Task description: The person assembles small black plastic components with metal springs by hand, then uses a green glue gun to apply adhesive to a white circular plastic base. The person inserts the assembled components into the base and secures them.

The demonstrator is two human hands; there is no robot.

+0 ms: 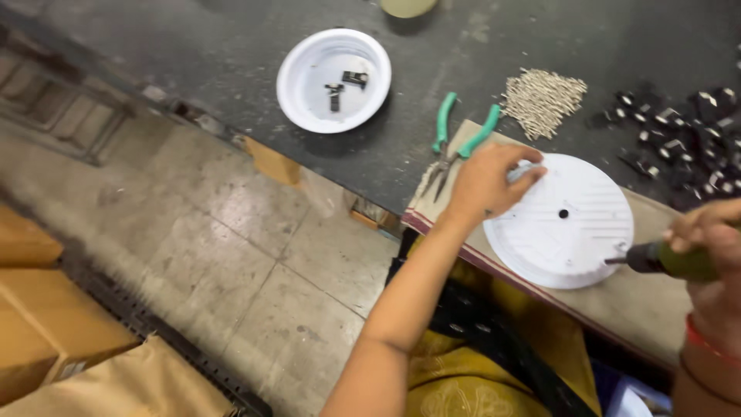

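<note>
A round white plastic disc (567, 224) with a small centre hole lies on a wooden board (625, 305) at the edge of a dark workbench (231, 54). My left hand (490, 179) rests on the disc's left rim, fingers curled around it. My right hand (714, 247) grips a green powered screwdriver (671, 260) whose tip touches the disc's right rim.
Green-handled pliers (455, 139) lie just left of the disc. Behind are a pile of small screws (543, 99), a heap of black and metal clips (679, 139), and a white bowl (309, 100) holding two small parts. Cardboard boxes (54, 324) stand on the floor at lower left.
</note>
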